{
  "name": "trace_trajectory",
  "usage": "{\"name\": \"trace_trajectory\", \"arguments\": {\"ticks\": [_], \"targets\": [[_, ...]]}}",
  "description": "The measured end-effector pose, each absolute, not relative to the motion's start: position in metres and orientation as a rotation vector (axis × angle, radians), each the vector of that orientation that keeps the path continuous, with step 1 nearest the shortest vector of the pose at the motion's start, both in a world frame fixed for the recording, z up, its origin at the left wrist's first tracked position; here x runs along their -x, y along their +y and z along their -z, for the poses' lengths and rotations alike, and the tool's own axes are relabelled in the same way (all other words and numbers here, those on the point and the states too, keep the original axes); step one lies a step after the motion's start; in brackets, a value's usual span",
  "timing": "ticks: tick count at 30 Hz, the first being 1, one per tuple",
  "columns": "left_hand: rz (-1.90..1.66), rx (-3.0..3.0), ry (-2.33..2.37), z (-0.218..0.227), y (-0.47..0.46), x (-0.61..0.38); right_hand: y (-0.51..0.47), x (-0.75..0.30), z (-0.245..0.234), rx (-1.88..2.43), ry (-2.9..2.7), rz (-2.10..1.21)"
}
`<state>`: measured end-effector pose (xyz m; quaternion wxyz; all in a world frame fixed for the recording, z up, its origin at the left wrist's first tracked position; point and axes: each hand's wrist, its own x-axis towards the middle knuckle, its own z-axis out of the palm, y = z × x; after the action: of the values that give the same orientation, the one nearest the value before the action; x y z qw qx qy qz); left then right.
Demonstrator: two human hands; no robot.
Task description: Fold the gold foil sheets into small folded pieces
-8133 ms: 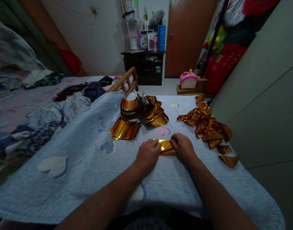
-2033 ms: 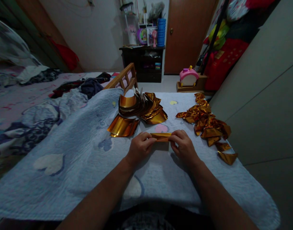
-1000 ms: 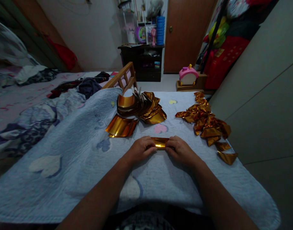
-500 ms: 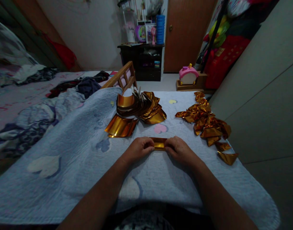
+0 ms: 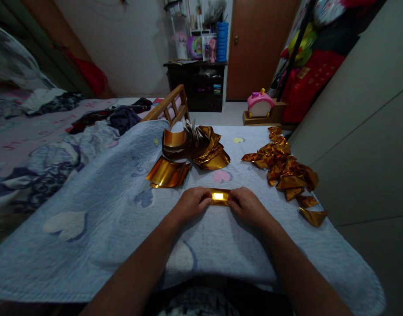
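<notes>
A narrow strip of shiny gold foil paper [image 5: 219, 197] lies across the space between my two hands, low over the blue bedspread. My left hand [image 5: 194, 202] pinches its left end between thumb and fingers. At the right end, my right hand [image 5: 246, 204] grips it the same way. The strip's long edges look folded, and its middle reflects bright light. Beyond my left hand rests a loose gold sheet pile [image 5: 168, 172], with a larger curled stack of gold foil paper [image 5: 195, 147] behind it. To the right sits a heap of folded gold pieces [image 5: 282, 164].
The blue bedspread [image 5: 116, 237] with heart patterns covers the surface under my hands. A wooden rail [image 5: 168, 103] stands at its far left corner. Rumpled clothes [image 5: 122, 118] lie further left. A pale panel [image 5: 362, 131] borders the right side. A pink toy [image 5: 260, 104] sits beyond the far edge.
The foil strip has tilted slightly, and a bright reflection now shows in its middle. Both hands keep their grip in nearly the same place.
</notes>
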<state>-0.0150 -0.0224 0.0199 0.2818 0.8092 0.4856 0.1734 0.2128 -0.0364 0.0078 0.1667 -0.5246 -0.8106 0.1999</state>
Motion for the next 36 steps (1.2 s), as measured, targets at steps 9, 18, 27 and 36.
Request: {"name": "trace_trajectory", "arguments": {"ticks": [9,18,27,36], "targets": [[-0.467,-2.227,1.396,-0.012,-0.024,0.013,-0.036,-0.214,-0.006,1.530,-2.271,-0.593],[-0.461,-2.221,1.437,-0.012,-0.025,0.012,-0.035,-0.215,-0.004,1.508,-2.305,-0.598],[-0.510,-2.237,1.411,-0.009,-0.026,0.013,-0.034,-0.216,0.002,1.443,-2.304,-0.555],[-0.528,-2.222,1.354,-0.005,-0.023,0.017,-0.033,-0.217,-0.001,1.465,-2.304,-0.615]]}}
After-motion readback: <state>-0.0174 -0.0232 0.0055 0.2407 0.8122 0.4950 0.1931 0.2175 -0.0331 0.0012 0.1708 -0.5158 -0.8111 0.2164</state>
